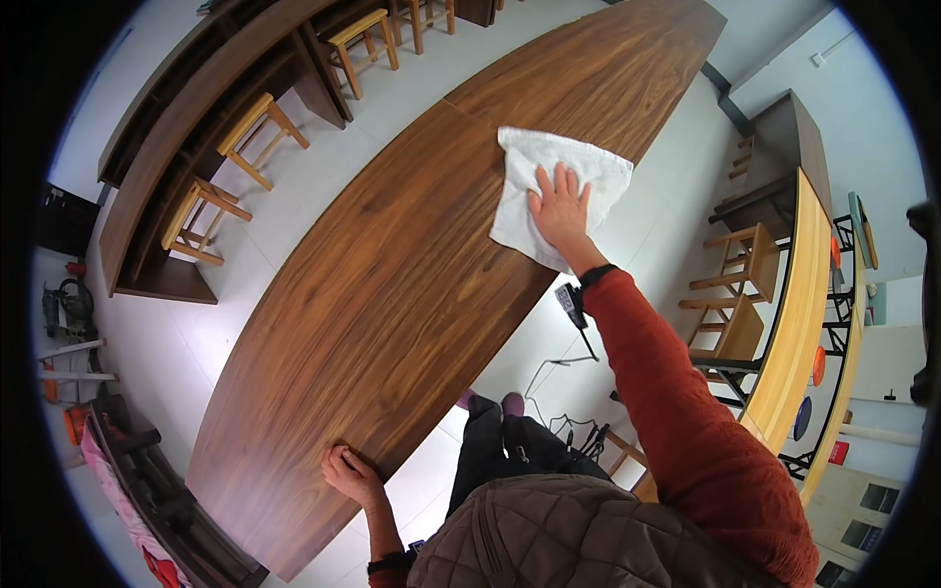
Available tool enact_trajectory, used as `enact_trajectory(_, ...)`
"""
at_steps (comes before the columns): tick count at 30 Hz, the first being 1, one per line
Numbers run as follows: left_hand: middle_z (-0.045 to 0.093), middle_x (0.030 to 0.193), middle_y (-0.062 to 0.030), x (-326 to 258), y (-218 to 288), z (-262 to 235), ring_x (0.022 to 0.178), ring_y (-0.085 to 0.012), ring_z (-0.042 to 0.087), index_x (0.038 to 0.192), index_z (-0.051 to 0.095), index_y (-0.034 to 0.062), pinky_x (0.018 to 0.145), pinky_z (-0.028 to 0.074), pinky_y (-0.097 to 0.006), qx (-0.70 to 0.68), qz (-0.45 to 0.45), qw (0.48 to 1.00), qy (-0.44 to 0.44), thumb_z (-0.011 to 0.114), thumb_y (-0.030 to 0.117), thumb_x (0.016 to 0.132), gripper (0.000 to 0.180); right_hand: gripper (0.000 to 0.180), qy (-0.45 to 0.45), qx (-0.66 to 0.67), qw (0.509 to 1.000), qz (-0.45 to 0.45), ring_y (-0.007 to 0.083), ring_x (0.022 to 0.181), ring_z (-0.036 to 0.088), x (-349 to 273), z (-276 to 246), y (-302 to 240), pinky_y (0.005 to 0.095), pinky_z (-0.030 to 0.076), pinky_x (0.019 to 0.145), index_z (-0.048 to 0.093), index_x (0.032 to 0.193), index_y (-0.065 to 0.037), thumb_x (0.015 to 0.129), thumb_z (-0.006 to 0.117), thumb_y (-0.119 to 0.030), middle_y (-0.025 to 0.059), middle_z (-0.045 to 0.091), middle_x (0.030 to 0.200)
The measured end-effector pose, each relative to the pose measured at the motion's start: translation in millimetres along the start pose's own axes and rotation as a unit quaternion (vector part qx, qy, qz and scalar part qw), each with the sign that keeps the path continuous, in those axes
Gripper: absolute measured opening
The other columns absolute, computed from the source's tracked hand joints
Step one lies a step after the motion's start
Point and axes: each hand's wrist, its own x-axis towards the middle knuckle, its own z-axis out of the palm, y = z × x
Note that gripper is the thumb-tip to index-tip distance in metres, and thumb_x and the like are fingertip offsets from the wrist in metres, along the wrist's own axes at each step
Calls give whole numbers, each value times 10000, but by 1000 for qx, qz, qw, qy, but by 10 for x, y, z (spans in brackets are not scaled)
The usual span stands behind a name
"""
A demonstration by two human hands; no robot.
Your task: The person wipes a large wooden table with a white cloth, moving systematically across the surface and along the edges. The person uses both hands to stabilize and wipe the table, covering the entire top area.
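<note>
A long dark-brown wooden table (pixel 392 274) runs in front of me from lower left to upper right. Spread over its surface near the right edge is a white cloth (pixel 520 181), with one side reaching that edge. My right hand (pixel 563 208) lies flat on top of the cloth, fingers apart and arm stretched forward. At the near end, my left hand (pixel 353 476) rests on the tabletop by the edge, its fingers loosely bent and gripping nothing that I can see.
Brown desks (pixel 196 137) with wooden stools (pixel 257 132) tucked by them line the left side. To the right are a light wooden table (pixel 799 304) and more stools (pixel 730 328). Black cables (pixel 554 365) lie on the floor near my feet. A dark rack (pixel 157 490) stands at lower left.
</note>
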Motion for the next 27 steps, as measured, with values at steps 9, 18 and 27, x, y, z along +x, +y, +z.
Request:
enact_trajectory(9, 606, 1074, -151, 199, 130, -110, 1006, -343, 558, 965, 613, 48, 870, 428, -448, -23, -13, 997, -66, 529, 130, 954, 117, 550, -97, 137, 967, -193, 303, 1389, 361, -946, -384, -279, 526, 232, 1152, 496, 1387, -152, 882, 593, -346, 137, 400, 1492)
enact_trajectory(18, 611, 1017, -143, 411, 1557, 334, 953, -340, 557, 944, 645, 41, 866, 446, -428, -160, 88, 979, -96, 618, 27, 868, 83, 673, -10, 55, 996, -62, 372, 1404, 300, -16, -291, 273, 592, 166, 1144, 508, 1380, -126, 862, 579, -550, 225, 344, 1507)
enact_trajectory(27, 588, 1128, -136, 604, 2396, 1062, 1071, -340, 533, 1034, 644, 70, 937, 405, -440, -182, 63, 978, -74, 561, 112, 934, 137, 549, -99, 145, 961, -215, 321, 1389, 347, -191, -144, 26, 535, 254, 1140, 468, 1402, -121, 900, 560, -323, 164, 393, 1491)
